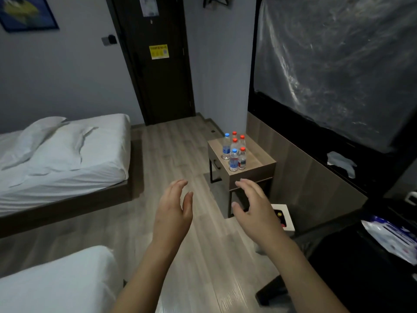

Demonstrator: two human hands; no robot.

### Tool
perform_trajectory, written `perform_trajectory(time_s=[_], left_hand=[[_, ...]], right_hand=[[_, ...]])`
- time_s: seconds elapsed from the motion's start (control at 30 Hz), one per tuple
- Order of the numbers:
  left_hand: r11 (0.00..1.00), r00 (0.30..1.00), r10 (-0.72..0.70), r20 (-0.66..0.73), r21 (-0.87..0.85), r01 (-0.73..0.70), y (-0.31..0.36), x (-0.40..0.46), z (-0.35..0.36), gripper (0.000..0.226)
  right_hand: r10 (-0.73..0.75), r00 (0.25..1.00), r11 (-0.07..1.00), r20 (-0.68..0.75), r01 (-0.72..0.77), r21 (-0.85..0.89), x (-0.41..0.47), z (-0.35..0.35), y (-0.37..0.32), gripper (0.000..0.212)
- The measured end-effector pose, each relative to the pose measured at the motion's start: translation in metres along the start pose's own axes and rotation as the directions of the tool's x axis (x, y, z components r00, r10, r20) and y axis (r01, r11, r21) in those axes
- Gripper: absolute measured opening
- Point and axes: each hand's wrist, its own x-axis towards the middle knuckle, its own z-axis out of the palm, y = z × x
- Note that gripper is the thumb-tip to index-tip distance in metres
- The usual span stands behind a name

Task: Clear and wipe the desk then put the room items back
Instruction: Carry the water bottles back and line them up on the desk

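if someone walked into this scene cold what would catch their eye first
Most likely the two bare hands stretched out mid-frame, left hand and right hand, both open and holding nothing above the wood floor. Just beyond them, a cluster of water bottles with red and blue caps stands on a small wooden side table by the right wall. A white bed fills the left side, and a dark door closes the far end.

dim, bluish indoor light | soft shadows | wide-angle bending at edges | slight overall blur
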Motion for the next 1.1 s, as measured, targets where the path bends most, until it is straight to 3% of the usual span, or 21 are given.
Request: perform_trajectory(time_s=[0.2, 0.43, 0.77, 1.1], left_hand=[[1.000, 0.999, 0.025, -0.040, 0.011, -0.024, -0.037, 0.109, 0.024, 0.029], [1.000, 1.000, -0.028, -0.011, -0.009, 0.028, -0.119, 0.226, 0.057, 0.030], [0.997, 0.998, 0.027, 0.051, -0.069, -0.024, -0.222, 0.432, 0.089, 0.032], [0.991, 0.982, 0.057, 0.180, -0.128, -0.034, -0.271, 0.567, 0.187, 0.034]], right_hand=[[-0.022, 1.000, 1.000, -0.013, 0.022, 0.022, 0.115, 0.023, -0.005, 0.051], [0.027, 0.999, 0.999, 0.024, -0.026, -0.023, 0.244, 0.079, 0.002, 0.052], [0.034, 0.998, 0.992, -0.049, -0.040, -0.120, 0.439, 0.155, -0.022, 0.049], [0.121, 0.985, 0.980, -0.125, -0.139, -0.141, 0.594, 0.173, 0.043, 0.048]])
